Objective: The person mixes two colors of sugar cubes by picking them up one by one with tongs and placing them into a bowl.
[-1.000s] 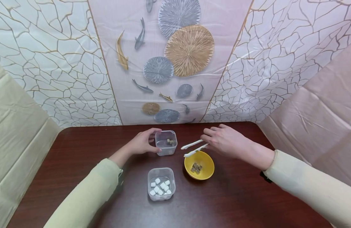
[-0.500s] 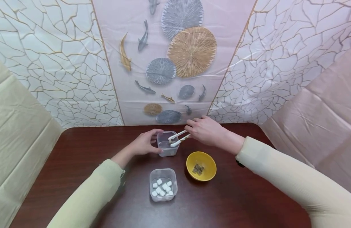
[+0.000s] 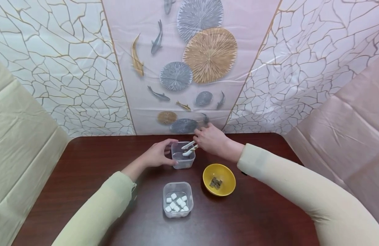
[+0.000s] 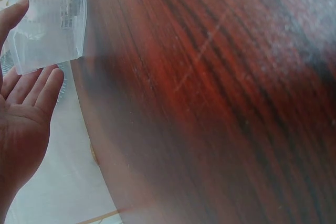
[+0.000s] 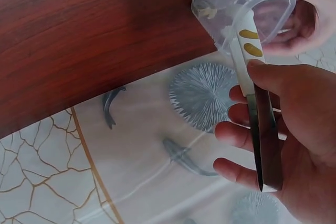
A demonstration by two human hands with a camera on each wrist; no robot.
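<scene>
On my head feed, the left hand (image 3: pixel 155 154) grips the back box (image 3: pixel 184 164), a clear plastic tub near the far edge of the dark red tabletop (image 3: pixel 140 222). I see the thumb against its near side and the fingers around the far side, spread just as wide as the box between them. My left wrist camera shows much the same: thumb on one face, fingers along another.

The right hand (image 3: pixel 211 138) pinches the tongs (image 5: pixel 268 129), thumb on one side and partly curled fingers on the other. I have the white tips down inside the back box, standing a little apart from each other in the head view; I cannot tell whether they have hold of anything. Their metal arms run back to a bend near the palm. In my right wrist view, small brown lumps (image 5: pixel 206 11) show through the clear box wall, beside the tips.

Nearer to the person and to the right, I have the yellow bowl (image 3: pixel 227 181), with a cluster of brown cubes (image 3: pixel 216 183) at its bottom. The front box (image 3: pixel 178 187), another clear tub, stands to the left of the bowl and holds white cubes (image 3: pixel 176 202). Pale sleeves (image 3: pixel 275 174) cover both arms. Beyond the tabletop I see a cloth backdrop (image 3: pixel 177 51) printed with fish and round leaf shapes.
</scene>
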